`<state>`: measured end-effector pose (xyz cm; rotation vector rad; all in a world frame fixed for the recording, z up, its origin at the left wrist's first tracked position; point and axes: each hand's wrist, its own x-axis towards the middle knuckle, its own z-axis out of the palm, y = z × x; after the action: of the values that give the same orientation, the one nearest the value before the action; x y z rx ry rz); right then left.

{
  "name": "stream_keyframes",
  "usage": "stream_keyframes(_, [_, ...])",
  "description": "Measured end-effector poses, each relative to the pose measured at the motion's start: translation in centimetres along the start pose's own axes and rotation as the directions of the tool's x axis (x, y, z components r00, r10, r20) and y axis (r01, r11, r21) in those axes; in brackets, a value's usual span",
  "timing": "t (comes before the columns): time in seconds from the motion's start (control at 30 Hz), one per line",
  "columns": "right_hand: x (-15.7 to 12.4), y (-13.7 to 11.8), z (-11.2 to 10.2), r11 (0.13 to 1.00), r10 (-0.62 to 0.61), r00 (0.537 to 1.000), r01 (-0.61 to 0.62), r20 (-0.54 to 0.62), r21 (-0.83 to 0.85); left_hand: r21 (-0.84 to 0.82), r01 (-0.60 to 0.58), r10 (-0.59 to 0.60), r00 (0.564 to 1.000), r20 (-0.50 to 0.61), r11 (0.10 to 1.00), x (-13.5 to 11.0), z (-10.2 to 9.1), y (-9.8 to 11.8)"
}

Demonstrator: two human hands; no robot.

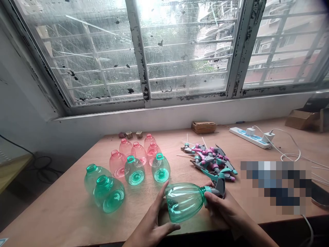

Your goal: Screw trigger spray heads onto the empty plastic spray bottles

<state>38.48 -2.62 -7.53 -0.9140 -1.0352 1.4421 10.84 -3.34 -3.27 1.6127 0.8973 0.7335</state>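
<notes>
A clear green spray bottle (pixel 183 202) lies sideways between my hands above the table's front edge. My left hand (pixel 156 219) cups its base, with thumb and fingers on either side. At the neck, my right hand (pixel 218 204) grips the teal collar of a grey and teal trigger sprayer (pixel 219 187), which sits at the bottle's mouth. Some right fingers are hidden behind it. Left of my hands stand green bottles without sprayers (pixel 109 195), with several pink bottles (pixel 118 164) behind them. Beyond my right hand lies a pile of pink, teal and grey trigger sprayers (pixel 212 159).
A white power strip (pixel 250 137) with plugged-in chargers and trailing cables lies at the right. A small cardboard box (pixel 204 127) and little blocks (pixel 129 134) sit along the back by the window. A larger cardboard box (pixel 302 118) stands far right, behind a blurred-out patch.
</notes>
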Motion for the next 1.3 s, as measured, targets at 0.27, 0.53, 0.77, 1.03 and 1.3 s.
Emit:
stream_keyframes(0.27, [-0.09, -0.49, 0.46, 1.000, -0.008, 1.000, 0.008, -0.013, -0.001, 0.029, 0.037, -0.037, 0.999, -0.016, 0.999, 0.24, -0.05, 0.19])
stream_keyframes(0.53, [0.05, -0.45, 0.23, 1.000, 0.009, 1.000, -0.009, 0.000, -0.016, 0.067, -0.029, 0.028, 1.000, 0.013, 0.997, -0.12, 0.20, 0.77])
stream_keyframes(0.77, [0.09, -0.23, 0.11, 1.000, -0.005, 1.000, 0.005, 0.009, -0.020, 0.052, 0.015, -0.016, 1.000, 0.018, 0.999, -0.04, 0.10, 0.85])
stream_keyframes(1.03, [0.02, -0.15, 0.15, 1.000, -0.004, 1.000, 0.004, 0.007, -0.012, 0.051, 0.068, -0.067, 0.998, -0.005, 0.996, -0.15, -0.15, 0.70])
stream_keyframes(1.3, [-0.07, -0.20, 0.35, 1.000, 0.002, 1.000, -0.002, -0.018, 0.010, 0.057, 0.016, -0.015, 1.000, -0.024, 0.998, -0.34, 0.19, 0.79])
